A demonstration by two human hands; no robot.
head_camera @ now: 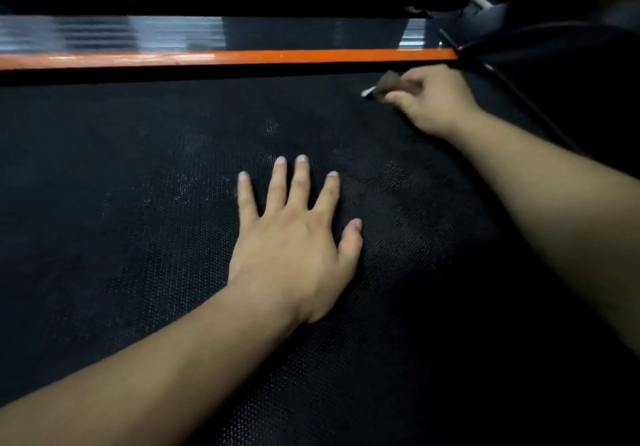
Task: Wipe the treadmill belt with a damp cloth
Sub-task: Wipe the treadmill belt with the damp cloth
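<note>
A person wipes the black textured treadmill belt (138, 203), working at its far right corner. The right hand (433, 99) has its fingers (403, 86) curled tight round a small crumpled grey-brown cloth (388, 82), which is pressed to the belt just short of the bright orange stripe (277, 56) along the glossy black side rail (207, 32). The left hand (294, 238) lies palm down near the middle of the belt, fingers straight and spread apart, holding nothing and apparently bracing the person's weight. The wiping step looks under way rather than finished: pale dusty patches show on the weave between the two hands. The next move probably calls for a firm stroke back across those patches toward the near side, with the left hand lifted out of the way. The cloth is blurred and mostly covered by the hand. A white scrap juts from its left side, either a label or a fold, and its dampness cannot be judged. The far top of the frame is nearly black, and the belt's near and left edges are cut off.
</note>
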